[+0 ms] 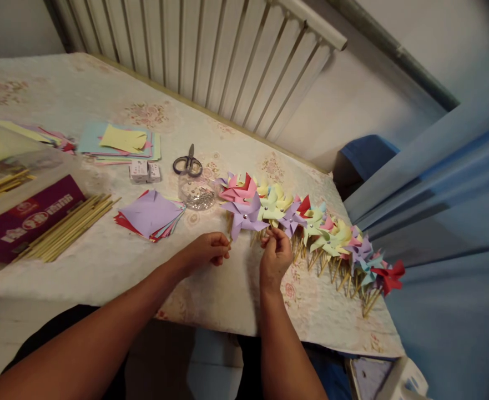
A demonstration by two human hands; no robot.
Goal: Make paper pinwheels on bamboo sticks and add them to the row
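Observation:
My left hand (213,248) is closed, thumb and fingers pinched together just below the purple paper pinwheel (245,214). A short piece of what looks like stick shows at its fingertips; whatever else it grips is hidden. My right hand (276,254) is also closed, its fingertips together beside the right blade tip of that pinwheel, and I cannot make out what is in them. The purple pinwheel lies at the near left end of a long row of finished pinwheels (331,241) on wooden sticks. A clear round dish (200,195) of small shiny fasteners sits to its left.
Black-handled scissors (188,164) lie behind the dish. Further left are square paper sheets (148,214), small boxes (139,171), stacked coloured paper (92,139) and wooden sticks (73,228) by a purple box (28,219). A radiator (194,55) borders the flowered tablecloth (211,297); a blue curtain (448,222) hangs right.

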